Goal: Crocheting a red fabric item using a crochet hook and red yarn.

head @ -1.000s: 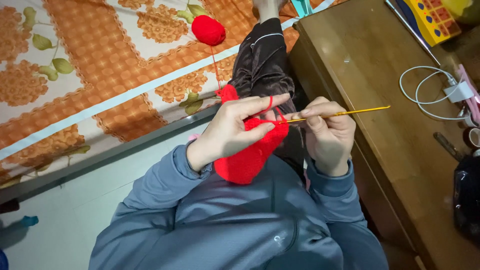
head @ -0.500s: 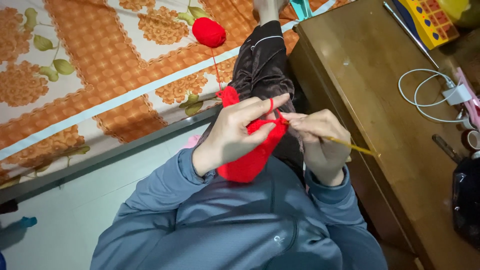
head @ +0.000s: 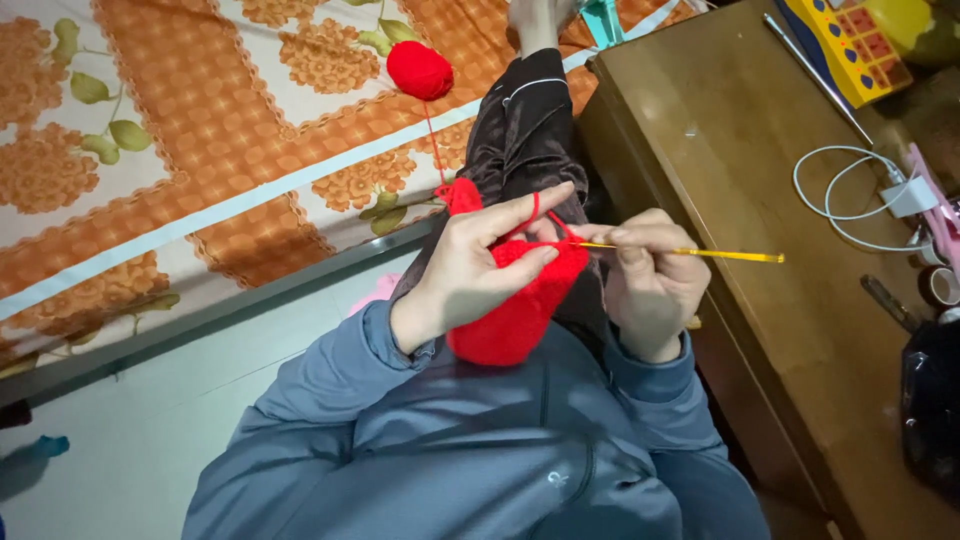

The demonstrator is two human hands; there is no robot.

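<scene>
Left hand (head: 470, 270) is curled around the red knitted piece (head: 515, 305), with the yarn strand looped over its raised index finger. Just beside it, the right hand (head: 650, 285) pinches a yellow crochet hook (head: 690, 253), tip at the piece. Further out past both hands, the yarn ball (head: 420, 70) sits on the orange bedsheet (head: 200, 130).

One camera on the person's head looks straight down, close above both hands, with the bed (head: 200, 150) beyond the left grip and the wooden surface (head: 760, 330) beside the right.
</scene>
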